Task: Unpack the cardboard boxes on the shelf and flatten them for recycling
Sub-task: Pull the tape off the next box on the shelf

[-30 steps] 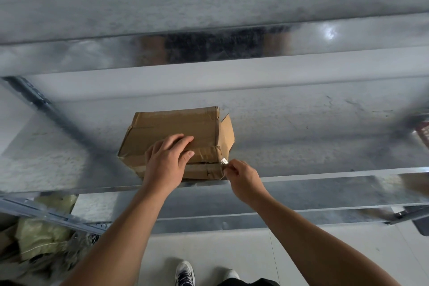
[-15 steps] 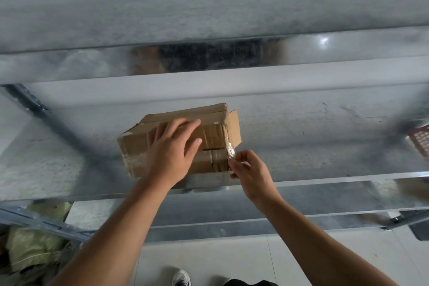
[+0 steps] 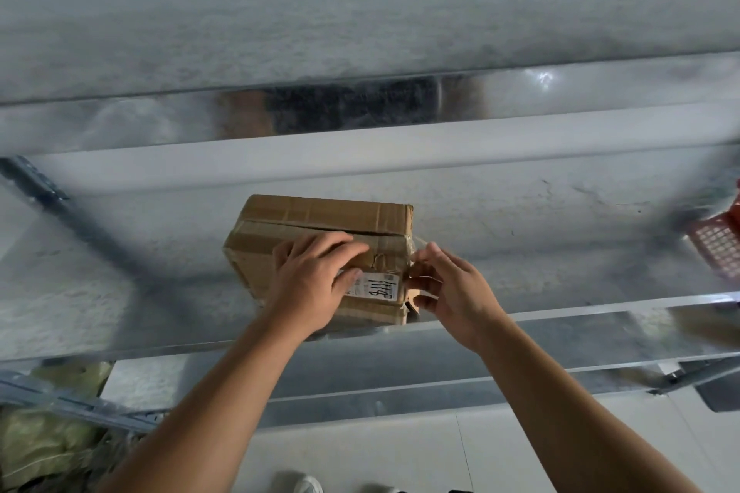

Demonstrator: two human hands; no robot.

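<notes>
The brown, creased cardboard box sits near the front lip of the metal shelf, its taped top seam gaping in a dark slit, a white handwritten label on its near face. The left hand lies flat over that face, fingers spread, hiding part of it; the right hand, at the box's right end, pinches a strip of clear tape with curled fingers. Well right of the box sits a red perforated basket; below-left, yellow-green bags.
</notes>
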